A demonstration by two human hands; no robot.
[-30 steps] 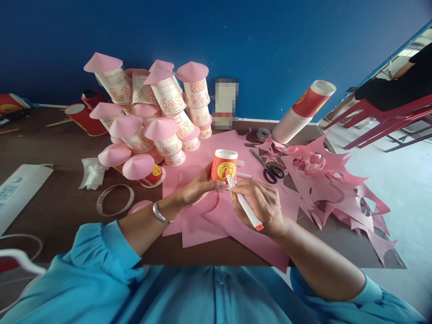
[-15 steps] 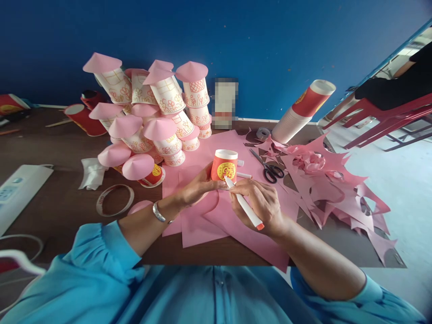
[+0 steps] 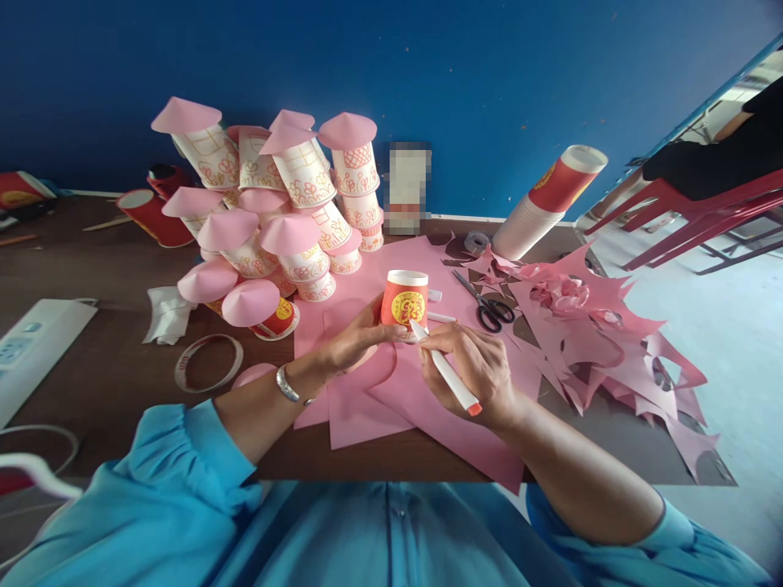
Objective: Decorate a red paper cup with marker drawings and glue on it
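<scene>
A red paper cup with a yellow round emblem and a white rim is held by my left hand, the thumb across its lower front. My right hand is closed round a white marker with an orange-red end. The marker's tip points at the lower part of the emblem; whether it touches the cup I cannot tell. Pink paper sheets lie beneath both hands. Just behind the right hand are a white marker cap and another white pen, partly hidden.
Paper-cup towers with pink cone roofs stand at back left. Black-handled scissors, pink scraps, a tape roll and a leaning cup stack are on the right. A tape ring lies left, before the blue wall.
The marker tip has shifted slightly right, off the middle of the emblem toward its lower edge. The cup has moved a touch left; both hands keep their hold.
</scene>
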